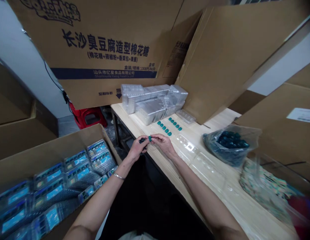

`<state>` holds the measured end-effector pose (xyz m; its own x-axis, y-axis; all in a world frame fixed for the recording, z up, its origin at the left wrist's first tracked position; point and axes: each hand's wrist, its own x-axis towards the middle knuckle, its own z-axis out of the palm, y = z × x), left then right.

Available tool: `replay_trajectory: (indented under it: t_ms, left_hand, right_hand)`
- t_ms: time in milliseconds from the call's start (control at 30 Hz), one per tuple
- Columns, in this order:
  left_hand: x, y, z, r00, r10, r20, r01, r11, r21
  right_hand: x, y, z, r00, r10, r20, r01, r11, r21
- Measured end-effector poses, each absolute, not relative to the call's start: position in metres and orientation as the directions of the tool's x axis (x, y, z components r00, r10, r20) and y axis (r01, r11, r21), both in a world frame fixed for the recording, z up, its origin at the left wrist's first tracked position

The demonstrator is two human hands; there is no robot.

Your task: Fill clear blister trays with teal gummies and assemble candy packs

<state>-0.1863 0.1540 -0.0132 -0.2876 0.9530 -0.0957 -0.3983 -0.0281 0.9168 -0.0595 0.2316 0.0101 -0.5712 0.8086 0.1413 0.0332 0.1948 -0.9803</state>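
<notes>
Left hand (pixel 138 148), curled round dark pieces (pixel 142 140), and right hand (pixel 163 143) pinch one green piece (pixel 150 138): probably light, stiff, best held by its edges.

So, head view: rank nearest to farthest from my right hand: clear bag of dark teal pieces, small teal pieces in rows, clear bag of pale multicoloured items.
1. Rows of teal pieces, just ahead.
2. Bag of dark teal pieces, to the right.
3. Bag of multicoloured items, farther right.

Red stool (pixel 78 117) sits nr lg cardbd (pixel 107 53) w/ blue stripe (pixel 77 73).
</notes>
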Motion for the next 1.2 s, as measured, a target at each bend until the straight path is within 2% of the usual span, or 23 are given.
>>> replay_trajectory:
  t_ms: [100, 167, 233, 300, 367, 433, 500, 633, 1000, 1200]
  left_hand:
    - [-0.190, 0.152, -0.014, -0.209, 0.972, -0.108, -0.450, 0.002, 0.893]
    - [-0.194, 0.151, -0.015, -0.185, 0.977, -0.106, -0.399, 0.024, 0.917]
    - [-0.199, 0.151, -0.016, -0.239, 0.968, -0.073, -0.240, 0.014, 0.971]
    - [-0.205, 0.154, -0.020, -0.337, 0.941, 0.037, 0.003, -0.038, 0.999]
    - [-0.210, 0.157, -0.026, -0.395, 0.905, 0.158, 0.235, -0.067, 0.970]
    - [-0.213, 0.160, -0.033, -0.385, 0.899, 0.208, 0.377, -0.053, 0.925]
    - [-0.213, 0.161, -0.038, -0.352, 0.915, 0.198, 0.437, -0.026, 0.899]
    - [-0.210, 0.161, -0.041, -0.328, 0.929, 0.173, 0.446, -0.010, 0.895]
    - [-0.211, 0.163, -0.038, -0.268, 0.942, 0.203, 0.556, -0.021, 0.831]
    - [-0.212, 0.165, -0.033, -0.304, 0.943, 0.138, 0.399, -0.005, 0.917]
  right_hand:
    - [-0.059, 0.236, 0.007, -0.586, 0.800, 0.130, 0.084, 0.219, -0.972]
    - [-0.059, 0.244, 0.008, -0.586, 0.799, 0.134, 0.144, 0.266, -0.953]
    - [-0.062, 0.259, 0.011, -0.583, 0.783, 0.219, 0.202, 0.401, -0.894]
    - [-0.067, 0.277, 0.013, -0.606, 0.716, 0.346, 0.255, 0.588, -0.768]
    - [-0.074, 0.295, 0.014, -0.668, 0.610, 0.426, 0.276, 0.735, -0.620]
    - [-0.084, 0.310, 0.012, -0.748, 0.511, 0.423, 0.271, 0.817, -0.509]
    - [-0.093, 0.320, 0.007, -0.814, 0.436, 0.383, 0.256, 0.862, -0.437]
    - [-0.103, 0.330, -0.004, -0.877, 0.363, 0.317, 0.226, 0.891, -0.394]
    - [-0.104, 0.337, -0.008, -0.897, 0.339, 0.283, 0.202, 0.884, -0.421]
    - [-0.103, 0.333, -0.010, -0.902, 0.352, 0.249, 0.227, 0.879, -0.420]
